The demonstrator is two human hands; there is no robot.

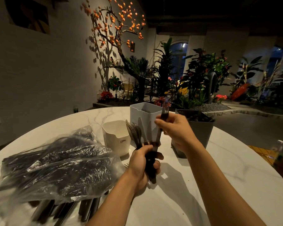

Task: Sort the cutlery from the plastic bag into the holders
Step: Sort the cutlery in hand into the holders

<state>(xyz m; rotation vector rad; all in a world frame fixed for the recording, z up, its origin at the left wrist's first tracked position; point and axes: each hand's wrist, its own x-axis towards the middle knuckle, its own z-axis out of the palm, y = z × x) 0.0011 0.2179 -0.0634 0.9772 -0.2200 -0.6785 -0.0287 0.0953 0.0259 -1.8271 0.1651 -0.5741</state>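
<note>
On the round white marble-patterned bench (203, 185) in front of you, your left hand (143, 163) grips a bundle of dark plastic cutlery (138, 134) by the handles, fingers curled tight round them, with fork tines and a knife blade fanning upward above your fist. Your right hand (175, 128) is raised just above and to the right of it, pinching a single dark plastic fork (161, 126) by its neck; the tines point up and the handle slants down toward the bundle, its lower end hidden among the other handles, so you cannot tell whether it is free of them. To your left lies the crumpled clear plastic bag (55, 163), full of more dark cutlery, with several handles poking out of its near edge. Behind your hands stand three holders close together: a short cream plastic holder with a notched rim and small dark lettering (116, 137) just beside the bag, a taller pale grey square holder (144, 115) behind the bundle with some fork tines showing inside it, and a dark grey square holder (201, 131) to the right, partly hidden by your right wrist. Beyond the bench, a bed of potted plants and flowers (194, 82) fills the dim room, with an orange-blossomed tree (114, 30) against the wall.
</note>
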